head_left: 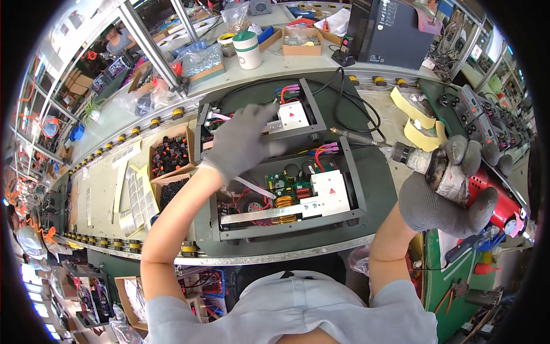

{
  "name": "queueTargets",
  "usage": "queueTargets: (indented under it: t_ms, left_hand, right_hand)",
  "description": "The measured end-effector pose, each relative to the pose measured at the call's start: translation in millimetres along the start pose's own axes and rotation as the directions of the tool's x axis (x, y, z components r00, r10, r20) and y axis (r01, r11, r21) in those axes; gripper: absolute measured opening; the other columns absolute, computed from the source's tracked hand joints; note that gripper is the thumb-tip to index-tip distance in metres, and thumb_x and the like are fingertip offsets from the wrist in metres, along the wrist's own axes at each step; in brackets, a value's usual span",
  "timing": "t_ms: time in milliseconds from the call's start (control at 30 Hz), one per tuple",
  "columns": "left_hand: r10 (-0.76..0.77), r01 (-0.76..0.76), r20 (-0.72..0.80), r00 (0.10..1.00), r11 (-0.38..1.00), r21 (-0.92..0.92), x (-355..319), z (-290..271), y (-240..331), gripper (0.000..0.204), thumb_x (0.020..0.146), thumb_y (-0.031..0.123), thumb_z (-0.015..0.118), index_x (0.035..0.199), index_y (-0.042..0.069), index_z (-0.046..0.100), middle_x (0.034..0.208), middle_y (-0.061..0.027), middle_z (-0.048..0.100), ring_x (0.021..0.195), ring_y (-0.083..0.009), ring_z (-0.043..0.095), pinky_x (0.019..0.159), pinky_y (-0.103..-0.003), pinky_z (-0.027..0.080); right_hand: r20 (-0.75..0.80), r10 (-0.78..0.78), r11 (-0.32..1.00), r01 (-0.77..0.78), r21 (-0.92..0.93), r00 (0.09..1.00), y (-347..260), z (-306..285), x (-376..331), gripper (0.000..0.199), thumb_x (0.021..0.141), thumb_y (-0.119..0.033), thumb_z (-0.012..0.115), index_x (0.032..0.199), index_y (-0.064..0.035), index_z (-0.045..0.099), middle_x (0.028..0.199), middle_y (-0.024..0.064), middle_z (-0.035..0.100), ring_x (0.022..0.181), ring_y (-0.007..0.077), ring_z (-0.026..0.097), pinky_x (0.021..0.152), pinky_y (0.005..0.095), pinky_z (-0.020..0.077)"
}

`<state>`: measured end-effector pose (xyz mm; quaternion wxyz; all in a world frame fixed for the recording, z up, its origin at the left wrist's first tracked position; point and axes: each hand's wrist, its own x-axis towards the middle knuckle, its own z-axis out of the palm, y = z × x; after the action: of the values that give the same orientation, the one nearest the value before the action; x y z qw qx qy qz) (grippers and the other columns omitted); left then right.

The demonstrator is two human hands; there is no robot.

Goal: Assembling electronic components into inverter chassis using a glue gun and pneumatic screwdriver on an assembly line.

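Observation:
My left hand (238, 143), in a grey glove, is over the far open metal chassis (319, 117). Its fingers are spread, slightly blurred, and nothing shows between them. They reach toward a white plate (294, 116) with a red triangle; whether they touch it I cannot tell. In front lies a second open chassis (286, 229) with a green circuit board (285, 182), a copper coil and red wires. At the right, my gloved right hand (438, 200) is wrapped round a red power screwdriver (494, 209), its taped front and long bit pointing left.
Left of the chassis stand boxes of small black parts (171, 153) and sticker sheets (139, 195). Behind are a black cable (366, 109), a lidded cup (247, 51) and a dark cabinet (387, 34). Yellow paper strips (424, 132) lie right; pliers (455, 291) lie on a green surface.

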<state>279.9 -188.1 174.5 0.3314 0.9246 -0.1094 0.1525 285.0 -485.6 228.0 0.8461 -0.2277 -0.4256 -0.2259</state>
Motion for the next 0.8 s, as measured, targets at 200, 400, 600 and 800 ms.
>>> queueTargets:
  t_ms: [200, 400, 600, 800]
  left_hand:
    - [0.053, -0.272, 0.331, 0.942, 0.7, 0.661, 7.1, 8.5, -23.6, 0.072, 0.072, 0.033, 0.075, 0.136, 0.023, 0.042, 0.13, -0.0087, 0.048, 0.124, -0.0298, 0.042, 0.099, -0.044, 0.038]
    - [0.216, -0.211, 0.12, 0.969, 0.469, 0.858, 45.1, 21.6, -32.4, 0.064, 0.07, 0.03, 0.074, 0.128, 0.02, 0.049, 0.124, -0.0064, 0.051, 0.119, -0.0274, 0.047, 0.095, -0.043, 0.042]
    - [-0.024, -0.25, 0.573, 0.819, 0.884, 0.394, 51.4, 52.0, -1.1, 0.043, 0.077, 0.02, 0.064, 0.119, 0.015, 0.057, 0.109, -0.01, 0.055, 0.107, -0.0302, 0.054, 0.085, -0.042, 0.047]
    - [-0.145, -0.1, 0.768, 0.624, 0.96, 0.262, 76.2, 66.6, -17.9, 0.026, 0.075, 0.021, 0.064, 0.099, 0.012, 0.068, 0.09, -0.0127, 0.065, 0.09, -0.0321, 0.063, 0.08, -0.042, 0.049]
  right_hand:
    - [0.092, 0.092, 0.991, -0.1, 0.086, 0.992, 10.1, -19.5, -2.8, 0.04, 0.088, -0.018, 0.059, 0.125, -0.0149, 0.042, 0.12, 0.0075, 0.049, 0.09, 0.0271, 0.05, 0.062, 0.0389, 0.051]
    - [0.054, 0.155, 0.976, -0.161, 0.144, 0.987, 26.0, -37.4, -7.0, 0.04, 0.089, -0.019, 0.059, 0.124, -0.0153, 0.041, 0.12, 0.0065, 0.048, 0.089, 0.028, 0.051, 0.062, 0.0393, 0.0508]
    - [-0.014, 0.146, 0.988, -0.145, 0.047, 0.989, 26.8, -43.2, -5.9, 0.04, 0.088, -0.017, 0.058, 0.125, -0.0119, 0.043, 0.117, 0.0093, 0.05, 0.093, 0.0256, 0.056, 0.074, 0.0413, 0.0506]
    - [-0.311, 0.09, 0.989, -0.12, -0.081, 0.946, 36.6, -48.5, -8.3, 0.041, 0.082, -0.019, 0.059, 0.118, -0.0041, 0.044, 0.108, 0.0142, 0.051, 0.077, 0.0231, 0.044, 0.055, 0.033, 0.0436]
